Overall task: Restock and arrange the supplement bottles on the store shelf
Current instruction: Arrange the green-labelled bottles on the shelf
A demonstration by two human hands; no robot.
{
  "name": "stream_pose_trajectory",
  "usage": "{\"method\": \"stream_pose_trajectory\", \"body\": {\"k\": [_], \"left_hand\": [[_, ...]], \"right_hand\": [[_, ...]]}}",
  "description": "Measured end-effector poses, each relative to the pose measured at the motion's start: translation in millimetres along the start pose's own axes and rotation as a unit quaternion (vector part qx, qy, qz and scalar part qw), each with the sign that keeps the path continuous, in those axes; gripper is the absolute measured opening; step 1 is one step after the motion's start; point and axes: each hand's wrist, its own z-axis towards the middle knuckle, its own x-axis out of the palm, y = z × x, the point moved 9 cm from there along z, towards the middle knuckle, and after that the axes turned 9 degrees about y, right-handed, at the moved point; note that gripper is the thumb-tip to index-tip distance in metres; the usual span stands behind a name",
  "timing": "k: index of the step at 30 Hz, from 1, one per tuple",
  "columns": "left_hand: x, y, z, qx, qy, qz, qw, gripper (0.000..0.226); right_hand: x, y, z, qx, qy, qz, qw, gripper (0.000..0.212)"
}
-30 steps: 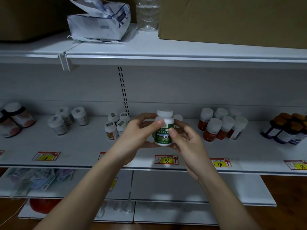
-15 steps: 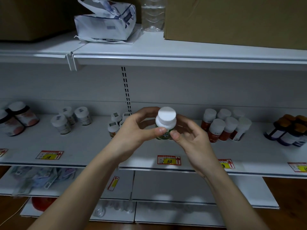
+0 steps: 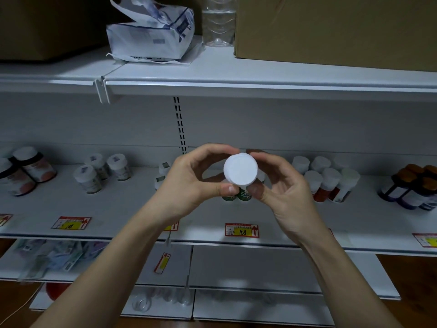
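A green-labelled supplement bottle (image 3: pixel 240 169) with a white cap is tipped so its cap faces me. My left hand (image 3: pixel 191 183) and my right hand (image 3: pixel 281 190) both hold it, fingers curled round its sides, thumbs under the cap. It hovers in front of the middle shelf (image 3: pixel 132 209). Below the cap a green bottle (image 3: pixel 228 197) shows on the shelf behind. Red-labelled white-capped bottles (image 3: pixel 328 183) stand just right of my right hand.
White-capped bottles (image 3: pixel 101 171) and dark red-labelled ones (image 3: pixel 26 171) stand at the left, purple bottles with brown caps (image 3: pixel 413 188) at the far right. Price tags (image 3: pixel 241 230) line the shelf edge. The top shelf bears a torn package (image 3: pixel 151 31), a clear bottle (image 3: pixel 218 20) and cardboard boxes (image 3: pixel 335 29).
The bottle went from upright, label towards me, to tipped with its cap facing me. Both hands rose slightly and stayed on it.
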Motion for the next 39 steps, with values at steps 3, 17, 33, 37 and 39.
{"method": "stream_pose_trajectory", "body": {"k": [3, 17, 33, 37, 39], "left_hand": [[0, 0, 0, -0.004, -0.003, 0.001, 1.0, 0.055], [-5, 17, 1, -0.155, -0.015, -0.02, 0.988, 0.05], [-10, 9, 0, -0.238, -0.021, -0.01, 0.971, 0.047], [-7, 9, 0, -0.232, -0.006, -0.017, 0.973, 0.044], [-6, 9, -1, -0.226, 0.001, -0.023, 0.974, 0.041]], "right_hand": [[1, 1, 0, 0.003, 0.003, -0.019, 1.0, 0.048], [3, -14, 5, 0.165, -0.044, -0.073, 0.983, 0.049], [12, -7, 10, 0.271, -0.1, -0.064, 0.955, 0.059], [12, -5, 11, 0.267, -0.094, -0.066, 0.957, 0.059], [12, -5, 11, 0.264, -0.084, -0.066, 0.959, 0.055]]}}
